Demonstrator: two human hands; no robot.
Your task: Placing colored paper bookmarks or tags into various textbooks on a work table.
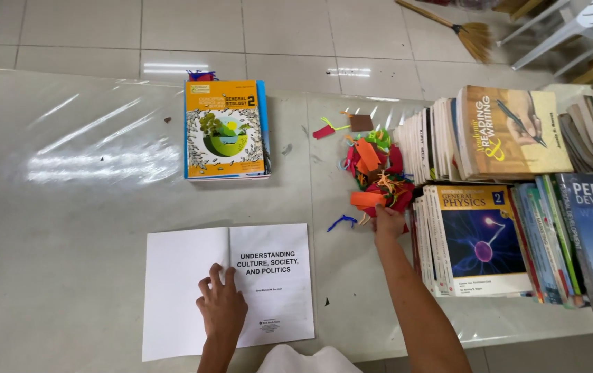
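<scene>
An open book (pixel 269 276) lies on the table in front of me, showing a white title page on the right and a blank page on the left. My left hand (pixel 222 305) rests flat on it near the spine, fingers spread. My right hand (pixel 388 220) reaches out to a heap of coloured paper tags with strings (pixel 377 171), red, orange and green. Its fingers are closed on an orange tag (pixel 367 199) at the heap's near edge.
A small stack of books with an orange cover on top (pixel 226 130) lies at the far middle of the table (pixel 68 228). Several stacks of textbooks (pixel 511 179) fill the right side. Loose tags (pixel 341 222) lie scattered. A broom (pixel 473 34) lies on the tiled floor beyond.
</scene>
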